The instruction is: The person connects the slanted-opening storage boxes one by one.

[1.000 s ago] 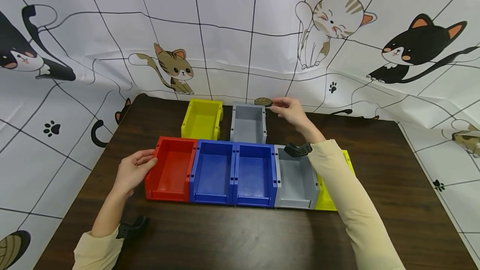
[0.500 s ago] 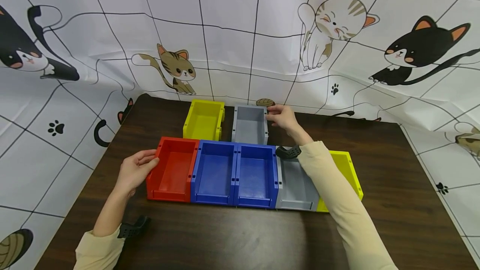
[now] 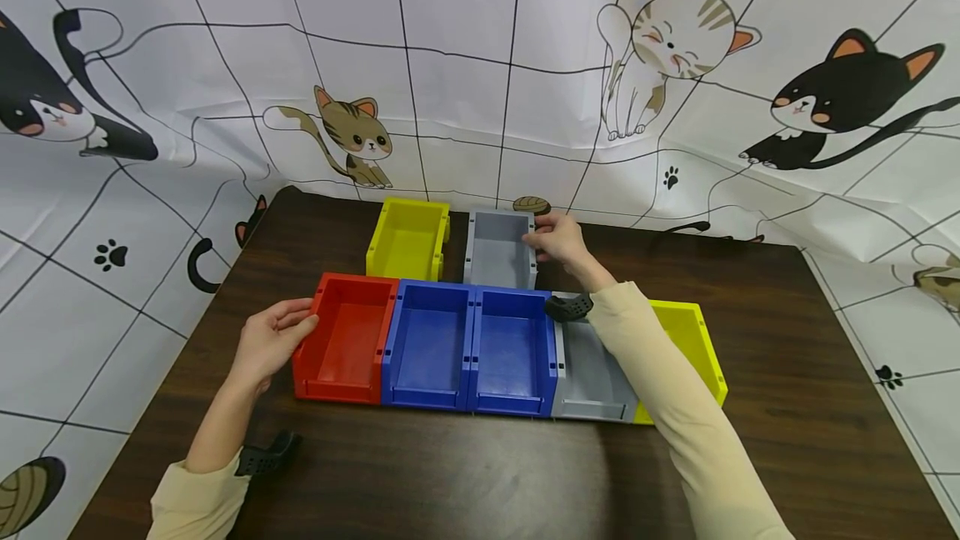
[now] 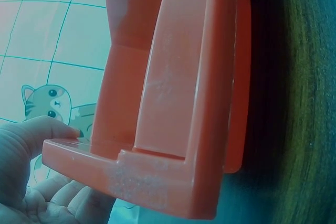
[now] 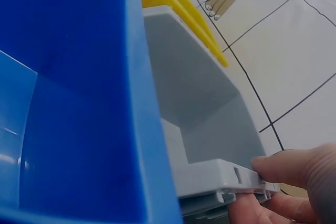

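Gray plastic storage bin (image 3: pixel 495 248), rear row, pinched at its right wall by the right hand (image 3: pixel 564 242).

Thumb and fingers are nearly together there, with only the wall's rim between them; the bin extends leftward from those fingertips, and a yellow bin (image 3: pixel 405 240) stands apart farther left. Nearer the person than the right fingers runs a row: red bin (image 3: pixel 348 332), two blue bins (image 3: pixel 429 344), another gray bin (image 3: pixel 596 373) and another yellow bin (image 3: pixel 686 340). The left hand (image 3: pixel 266 344) pinches the red bin's left wall. Positioning the rear bin seems the step in hand; shifting it would call for a firm pinch while the left steadies the row. No brand, label or writing is readable.
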`<state>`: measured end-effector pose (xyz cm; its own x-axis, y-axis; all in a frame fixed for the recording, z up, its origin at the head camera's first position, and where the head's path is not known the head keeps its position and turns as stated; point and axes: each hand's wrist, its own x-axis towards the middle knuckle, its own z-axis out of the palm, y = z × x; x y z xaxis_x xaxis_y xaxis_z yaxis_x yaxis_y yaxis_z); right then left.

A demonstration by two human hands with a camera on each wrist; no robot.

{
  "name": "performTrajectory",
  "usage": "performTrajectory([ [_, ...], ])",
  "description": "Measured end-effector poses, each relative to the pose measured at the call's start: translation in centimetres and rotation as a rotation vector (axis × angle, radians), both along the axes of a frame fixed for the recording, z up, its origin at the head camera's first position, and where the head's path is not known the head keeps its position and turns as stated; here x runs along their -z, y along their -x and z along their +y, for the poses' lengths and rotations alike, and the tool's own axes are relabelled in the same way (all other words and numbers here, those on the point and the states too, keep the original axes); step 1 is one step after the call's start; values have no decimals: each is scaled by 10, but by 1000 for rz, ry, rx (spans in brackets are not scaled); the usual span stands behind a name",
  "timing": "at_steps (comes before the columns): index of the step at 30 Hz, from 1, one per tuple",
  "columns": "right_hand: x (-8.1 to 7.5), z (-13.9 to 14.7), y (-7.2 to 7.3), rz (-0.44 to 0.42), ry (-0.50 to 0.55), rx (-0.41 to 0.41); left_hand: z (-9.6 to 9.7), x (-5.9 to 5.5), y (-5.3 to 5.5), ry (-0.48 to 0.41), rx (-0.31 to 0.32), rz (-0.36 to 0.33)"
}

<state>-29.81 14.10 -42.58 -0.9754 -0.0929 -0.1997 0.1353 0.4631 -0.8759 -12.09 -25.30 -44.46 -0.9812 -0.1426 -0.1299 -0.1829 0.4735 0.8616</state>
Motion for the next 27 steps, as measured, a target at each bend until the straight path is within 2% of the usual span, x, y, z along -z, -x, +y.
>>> performTrajectory([
  [13, -3, -5, -3, 70, -60, 66, 2, 0, 0, -3, -8, -17],
  [20, -13, 9, -1, 104, -24, 113, 5, 0, -1, 2, -21, -4],
  [24, -23, 19, -3, 121, 7, 120, 7, 0, 0, 25, -43, 20],
  [27, -30, 27, -4, 132, 36, 132, 7, 3, 2, 40, -95, 18],
])
